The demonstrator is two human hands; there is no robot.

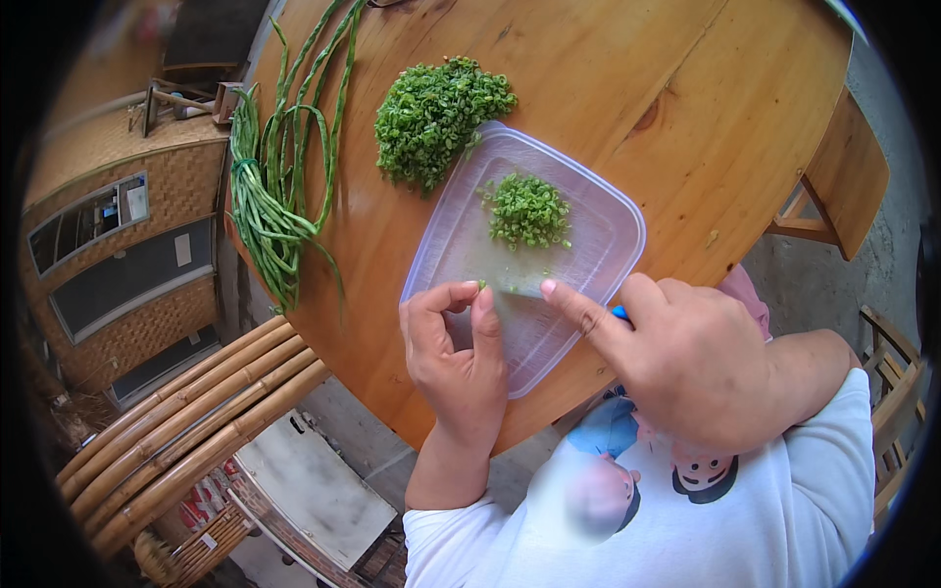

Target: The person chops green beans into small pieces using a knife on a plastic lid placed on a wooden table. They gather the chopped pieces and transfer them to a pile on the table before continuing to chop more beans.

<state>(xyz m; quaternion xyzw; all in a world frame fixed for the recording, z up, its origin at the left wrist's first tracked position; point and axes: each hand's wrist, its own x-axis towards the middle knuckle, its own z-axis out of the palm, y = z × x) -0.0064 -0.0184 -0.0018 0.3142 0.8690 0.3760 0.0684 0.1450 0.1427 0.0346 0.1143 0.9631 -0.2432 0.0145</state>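
Observation:
A translucent plastic lid or shallow tray (599, 220) lies at a slant on the wooden table, with a small heap of chopped green beans (528, 212) on it. Over its near half, my left hand (456, 360) pinches a short green bean end (481, 284) between thumb and forefinger. My right hand (684, 360) grips a knife by its blue handle (622, 313), the forefinger stretched along the blade. That blade is blurred and points toward my left fingertips. Beyond the lid's far left corner sits a larger heap of chopped beans (437, 121).
Whole long beans (268, 213), some tied in a bundle, lie along the left side of the round-edged wooden table (720, 147). A bamboo bench (198, 419) stands at lower left. Wooden stools or chairs (845, 176) are at the right.

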